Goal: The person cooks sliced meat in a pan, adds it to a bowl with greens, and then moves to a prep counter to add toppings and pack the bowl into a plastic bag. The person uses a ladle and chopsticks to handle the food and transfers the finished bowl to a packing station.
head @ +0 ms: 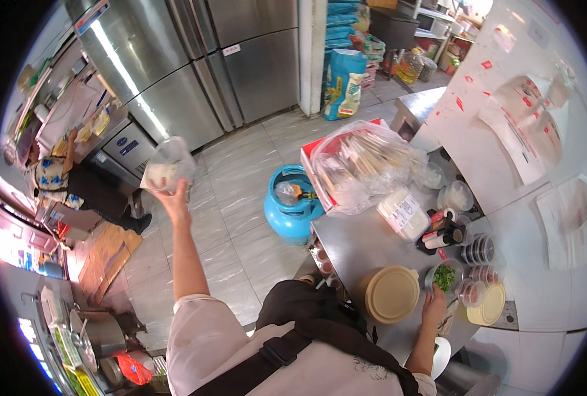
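Note:
My left hand (174,198) is stretched out over the floor, gripping a clear plastic container (178,154). Something white and flat-sided (156,173) shows with it; whether it is inside or behind the clear plastic, I cannot tell. At the steel worktop (340,247), my right hand (436,303) touches the near rim of a clear bowl (458,270) of chopped green herbs (443,277). Its fingertips are partly hidden, so a grip there is unclear. Left of that hand stands a round tub with a beige lid (392,294).
A red box of wrapped chopsticks (368,163) and a labelled white pack (403,214) occupy the worktop's far end. Stacked small lidded cups (477,249) line the wall. Below stands a blue gas cylinder (291,213). Another person (58,180) works at a left-hand counter beside steel refrigerators (174,89).

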A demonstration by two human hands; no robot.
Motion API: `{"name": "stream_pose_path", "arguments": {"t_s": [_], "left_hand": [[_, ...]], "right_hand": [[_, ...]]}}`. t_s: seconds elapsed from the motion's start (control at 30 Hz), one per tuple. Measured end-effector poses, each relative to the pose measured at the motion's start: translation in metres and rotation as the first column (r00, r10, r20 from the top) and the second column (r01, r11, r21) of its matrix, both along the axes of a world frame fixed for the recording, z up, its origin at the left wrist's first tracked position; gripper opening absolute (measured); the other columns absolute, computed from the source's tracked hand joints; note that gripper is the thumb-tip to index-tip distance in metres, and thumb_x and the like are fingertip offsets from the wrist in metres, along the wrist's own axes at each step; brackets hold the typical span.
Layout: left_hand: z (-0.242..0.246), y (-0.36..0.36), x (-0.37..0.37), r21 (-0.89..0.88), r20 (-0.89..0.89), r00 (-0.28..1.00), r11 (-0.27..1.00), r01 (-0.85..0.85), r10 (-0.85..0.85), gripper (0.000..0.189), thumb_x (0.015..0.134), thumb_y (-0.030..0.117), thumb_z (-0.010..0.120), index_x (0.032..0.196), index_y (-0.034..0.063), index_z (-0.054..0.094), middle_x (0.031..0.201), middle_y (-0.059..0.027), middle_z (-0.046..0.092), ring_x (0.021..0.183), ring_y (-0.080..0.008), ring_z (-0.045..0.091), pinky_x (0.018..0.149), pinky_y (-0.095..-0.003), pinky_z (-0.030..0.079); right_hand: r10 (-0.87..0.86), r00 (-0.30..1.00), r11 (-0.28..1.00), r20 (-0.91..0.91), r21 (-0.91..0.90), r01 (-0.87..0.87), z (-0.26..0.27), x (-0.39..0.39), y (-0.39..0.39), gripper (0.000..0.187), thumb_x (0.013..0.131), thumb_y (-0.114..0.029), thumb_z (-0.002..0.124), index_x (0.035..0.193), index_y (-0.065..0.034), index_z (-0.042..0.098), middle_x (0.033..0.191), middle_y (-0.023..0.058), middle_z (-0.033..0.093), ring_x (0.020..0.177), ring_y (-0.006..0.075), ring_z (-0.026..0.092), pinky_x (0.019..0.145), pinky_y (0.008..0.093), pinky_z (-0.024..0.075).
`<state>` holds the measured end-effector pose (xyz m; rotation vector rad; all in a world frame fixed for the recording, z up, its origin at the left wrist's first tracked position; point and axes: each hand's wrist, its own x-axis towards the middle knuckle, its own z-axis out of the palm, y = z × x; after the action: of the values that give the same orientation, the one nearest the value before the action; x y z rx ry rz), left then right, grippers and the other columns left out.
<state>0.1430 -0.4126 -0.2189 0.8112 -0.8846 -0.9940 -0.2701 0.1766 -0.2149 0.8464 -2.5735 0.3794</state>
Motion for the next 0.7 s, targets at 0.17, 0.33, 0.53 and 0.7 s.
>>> {"name": "stream_pose_path", "arguments": {"t_s": [0.17,0.33,0.53,0.7], "left_hand": [[-0.01,-0.03,0.097,-0.009,-0.098,0.97,0.975,-0.224,0.222,0.088,0.076,0.004,0.074,0.14,0.011,0.015,0.136,-0.0102,0.034,0.12,-0.0222,0.041,0.095,-0.0337,0.04],[-0.006,-0.027,0.142,0.052,-0.13,0.939,0.947,-0.316,0.32,0.093,0.072,0.01,0.079,0.139,0.0194,0.016,0.134,-0.0066,0.034,0.117,-0.0209,0.044,0.086,-0.0344,0.045],[-0.006,-0.037,0.158,0.052,-0.236,0.896,0.926,-0.374,0.375,0.092,0.07,0.007,0.08,0.137,0.0189,0.017,0.133,-0.0068,0.035,0.115,-0.022,0.046,0.082,-0.0366,0.046],[-0.004,-0.05,0.158,0.063,-0.225,0.886,0.913,-0.403,0.407,0.091,0.07,0.006,0.08,0.136,0.0193,0.018,0.129,-0.007,0.04,0.105,-0.0212,0.053,0.077,-0.0338,0.048]], "right_hand": [[-0.023,0.994,0.991,-0.11,-0.135,0.009,0.017,0.018,0.006,0.047,0.08,-0.007,0.064,0.124,-0.0026,0.047,0.107,0.0157,0.059,0.102,0.0288,0.058,0.085,0.036,0.046],[-0.151,0.692,0.877,0.706,-0.228,0.423,0.026,0.071,0.01,0.044,0.086,-0.018,0.063,0.121,-0.0029,0.042,0.092,0.013,0.058,0.089,0.0203,0.062,0.067,0.0324,0.0528],[0.345,0.022,0.675,0.938,-0.265,0.688,-0.005,0.13,-0.01,0.043,0.087,-0.029,0.064,0.114,-0.0045,0.042,0.079,0.0072,0.057,0.074,0.0172,0.063,0.056,0.03,0.0539],[0.529,0.12,0.571,0.84,-0.456,0.682,-0.029,0.142,-0.025,0.035,0.088,-0.017,0.061,0.117,-0.005,0.045,0.1,0.0085,0.058,0.085,0.021,0.062,0.07,0.0322,0.0546]]}}
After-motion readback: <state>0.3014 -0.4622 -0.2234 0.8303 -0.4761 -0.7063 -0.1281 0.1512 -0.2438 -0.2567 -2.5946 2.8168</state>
